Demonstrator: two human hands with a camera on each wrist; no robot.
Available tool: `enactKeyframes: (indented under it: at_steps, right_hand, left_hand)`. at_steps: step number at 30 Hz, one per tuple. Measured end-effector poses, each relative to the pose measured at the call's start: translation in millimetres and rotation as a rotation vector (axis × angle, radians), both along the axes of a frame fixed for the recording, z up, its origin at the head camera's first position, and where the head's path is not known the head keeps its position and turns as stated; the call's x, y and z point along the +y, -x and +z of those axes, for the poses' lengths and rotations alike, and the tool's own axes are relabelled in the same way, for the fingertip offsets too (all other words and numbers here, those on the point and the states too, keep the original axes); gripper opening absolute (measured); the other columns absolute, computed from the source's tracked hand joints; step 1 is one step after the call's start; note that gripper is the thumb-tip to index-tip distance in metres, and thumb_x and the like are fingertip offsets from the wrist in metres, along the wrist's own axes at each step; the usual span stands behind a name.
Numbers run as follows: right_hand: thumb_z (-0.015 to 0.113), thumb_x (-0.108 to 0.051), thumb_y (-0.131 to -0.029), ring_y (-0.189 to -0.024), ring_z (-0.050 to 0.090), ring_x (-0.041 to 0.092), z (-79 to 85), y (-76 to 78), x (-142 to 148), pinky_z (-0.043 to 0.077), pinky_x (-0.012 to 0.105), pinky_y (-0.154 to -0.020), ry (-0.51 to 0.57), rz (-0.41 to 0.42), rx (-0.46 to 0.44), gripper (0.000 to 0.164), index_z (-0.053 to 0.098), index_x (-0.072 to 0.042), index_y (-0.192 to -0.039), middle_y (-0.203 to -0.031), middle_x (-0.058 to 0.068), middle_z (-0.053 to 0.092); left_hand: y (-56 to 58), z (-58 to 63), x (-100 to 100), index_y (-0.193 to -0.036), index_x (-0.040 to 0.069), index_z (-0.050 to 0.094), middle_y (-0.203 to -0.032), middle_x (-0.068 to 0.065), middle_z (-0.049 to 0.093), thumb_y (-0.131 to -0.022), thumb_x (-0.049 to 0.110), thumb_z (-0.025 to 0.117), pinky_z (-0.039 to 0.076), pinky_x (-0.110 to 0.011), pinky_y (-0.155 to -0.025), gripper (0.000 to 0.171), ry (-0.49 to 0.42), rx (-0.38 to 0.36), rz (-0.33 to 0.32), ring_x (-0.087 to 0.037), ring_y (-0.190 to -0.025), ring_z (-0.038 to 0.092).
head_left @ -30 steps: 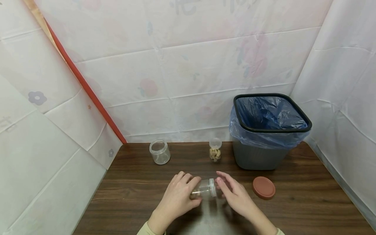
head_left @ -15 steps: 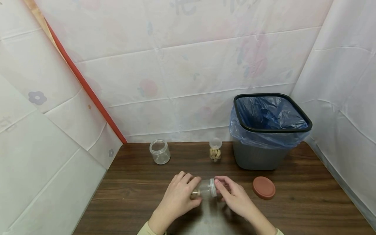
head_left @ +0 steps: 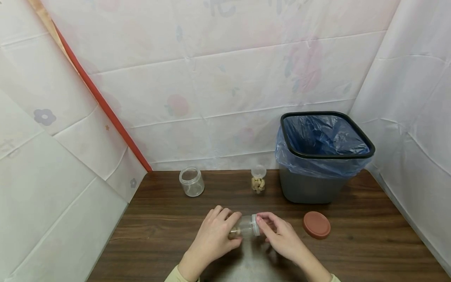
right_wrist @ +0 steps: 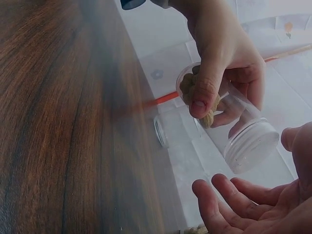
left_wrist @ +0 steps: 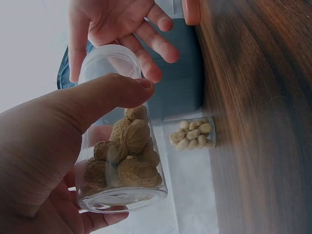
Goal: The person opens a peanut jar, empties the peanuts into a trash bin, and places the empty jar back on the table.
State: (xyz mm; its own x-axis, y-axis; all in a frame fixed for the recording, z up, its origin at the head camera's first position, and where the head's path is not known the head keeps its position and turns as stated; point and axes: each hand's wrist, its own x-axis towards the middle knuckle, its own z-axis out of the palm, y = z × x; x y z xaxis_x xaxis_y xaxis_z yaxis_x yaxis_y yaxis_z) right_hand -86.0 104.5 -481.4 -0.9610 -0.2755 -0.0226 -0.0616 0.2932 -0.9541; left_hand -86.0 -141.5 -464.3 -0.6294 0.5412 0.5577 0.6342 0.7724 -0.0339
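My left hand [head_left: 215, 233] grips a clear plastic jar [head_left: 246, 226] lying sideways above the table. Whole peanuts in their shells [left_wrist: 129, 151] fill the lower part of the jar, its base end, under the left thumb. A translucent lid [right_wrist: 251, 144] closes the other end, pointing right. Around that lid my right hand [head_left: 282, 235] is held with spread, slightly bent fingers [right_wrist: 236, 195]. In the wrist views these fingers look loose about the lid; whether any of them touches it is unclear.
Behind stand an uncovered clear jar [head_left: 192, 183] and a small clear container [head_left: 258, 184] of peanuts. A reddish-brown round lid [head_left: 316, 225] lies at right, in front of a grey bin [head_left: 310, 188] with a blue liner. White cloth [head_left: 218, 98] encloses the wooden table [head_left: 151, 235].
My right hand's fingers have drawn in closer to the jar's lid. The left hand and the jar have hardly moved.
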Motion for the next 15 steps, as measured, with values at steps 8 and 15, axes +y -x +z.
enactKeyframes:
  at_steps: [8, 15]
  right_hand:
    - [0.062, -0.044, -0.112, -0.095, 0.071, 0.023, -0.1, -0.2, -0.6, 0.065, 0.040, -0.075, -0.021, 0.013, 0.014, 0.050, 0.068, -0.003, -0.140, -0.117, 0.009, 0.072]
    - [0.063, -0.043, -0.111, -0.094, 0.072, 0.021, 1.0, -0.3, -0.2, 0.065, 0.040, -0.076, -0.022, 0.022, 0.015, 0.049, 0.068, -0.003, -0.138, -0.119, 0.009, 0.073]
  left_hand:
    - [-0.3, 0.2, 0.6, -0.113, 0.018, 0.075, -0.094, 0.005, 0.069, -0.057, 0.037, 0.104, 0.053, -0.037, -0.079, 0.065, -0.002, 0.013, -0.002, -0.018, -0.089, 0.060]
    - [-0.9, -0.6, 0.2, -0.114, 0.019, 0.075, -0.095, 0.005, 0.069, -0.059, 0.039, 0.103, 0.053, -0.037, -0.080, 0.064, 0.009, 0.001, 0.006, -0.019, -0.091, 0.061]
